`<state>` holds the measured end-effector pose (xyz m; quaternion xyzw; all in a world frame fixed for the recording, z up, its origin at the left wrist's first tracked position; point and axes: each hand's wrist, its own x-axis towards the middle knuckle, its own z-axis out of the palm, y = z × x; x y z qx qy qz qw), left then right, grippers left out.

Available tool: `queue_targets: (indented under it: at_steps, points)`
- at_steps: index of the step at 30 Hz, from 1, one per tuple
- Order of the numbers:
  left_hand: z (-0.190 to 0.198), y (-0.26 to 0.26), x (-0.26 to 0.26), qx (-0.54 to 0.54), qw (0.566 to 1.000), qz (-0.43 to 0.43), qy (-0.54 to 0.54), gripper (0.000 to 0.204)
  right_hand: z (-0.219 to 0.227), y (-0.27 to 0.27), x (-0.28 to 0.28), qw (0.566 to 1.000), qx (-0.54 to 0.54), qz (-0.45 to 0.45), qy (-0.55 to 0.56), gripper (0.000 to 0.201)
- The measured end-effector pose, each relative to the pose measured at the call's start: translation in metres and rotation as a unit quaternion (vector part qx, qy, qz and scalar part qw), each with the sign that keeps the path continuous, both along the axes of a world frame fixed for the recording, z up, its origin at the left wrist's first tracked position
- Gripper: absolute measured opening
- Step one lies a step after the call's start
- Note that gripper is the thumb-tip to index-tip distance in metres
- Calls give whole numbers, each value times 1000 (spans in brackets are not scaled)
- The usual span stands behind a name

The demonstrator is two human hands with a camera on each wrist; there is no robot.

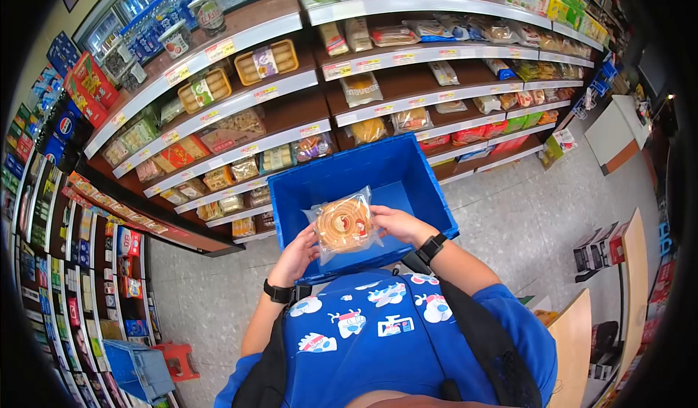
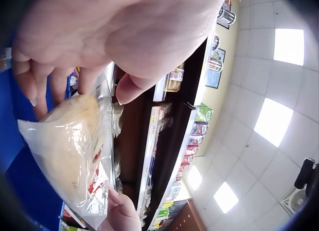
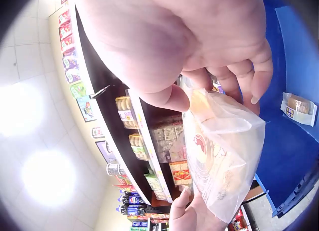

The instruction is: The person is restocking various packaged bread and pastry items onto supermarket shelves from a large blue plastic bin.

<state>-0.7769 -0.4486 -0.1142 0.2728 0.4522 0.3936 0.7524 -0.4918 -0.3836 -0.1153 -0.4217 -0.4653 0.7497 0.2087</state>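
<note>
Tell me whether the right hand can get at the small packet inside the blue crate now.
Likely yes, once its grip is free: the right hand holds the bagged round pastry, but the small packet lies in the open-topped blue crate, with nothing visibly covering it in the right wrist view.

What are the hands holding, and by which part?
A bagged round pastry, held at opposite side edges: one by the left hand, the other by the right hand.

Blue cartoon-print shirt (image 1: 367,364), black straps (image 1: 502,357), black wristbands (image 1: 430,249)
</note>
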Motion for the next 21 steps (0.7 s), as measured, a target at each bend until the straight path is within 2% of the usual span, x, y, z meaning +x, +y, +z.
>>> queue_targets:
  at_steps: [3, 6, 8, 12, 13, 16, 17, 21]
  points:
    - [1, -3, 38, 26, 999, -27, 0, 56, 8, -5, 42, 1000, 6, -2, -19, 53]
    - [6, -11, 92, 6, 1000, -3, 6, 57, 11, -15, 95, 999, -20, -41, 5, 48]
    - [12, -19, 127, 20, 999, -27, 32, 65, 12, -22, 133, 1000, 5, -28, 3, 50]
    - [21, -31, 200, 32, 999, -13, 40, 66, -5, -27, 194, 999, 16, -36, 31, 49]
    - [30, -33, 208, 24, 999, -1, 48, 66, -4, -27, 198, 999, 27, -41, 9, 48]
    - [11, -33, 196, 17, 999, -7, 26, 65, -4, -29, 194, 999, 25, -41, -7, 48]
    - [26, -35, 200, 2, 1000, -4, 27, 58, -8, -30, 193, 999, 22, -36, -2, 48]
    - [21, -21, 212, 19, 999, -24, 30, 59, -6, -32, 215, 998, 29, -47, 4, 48]
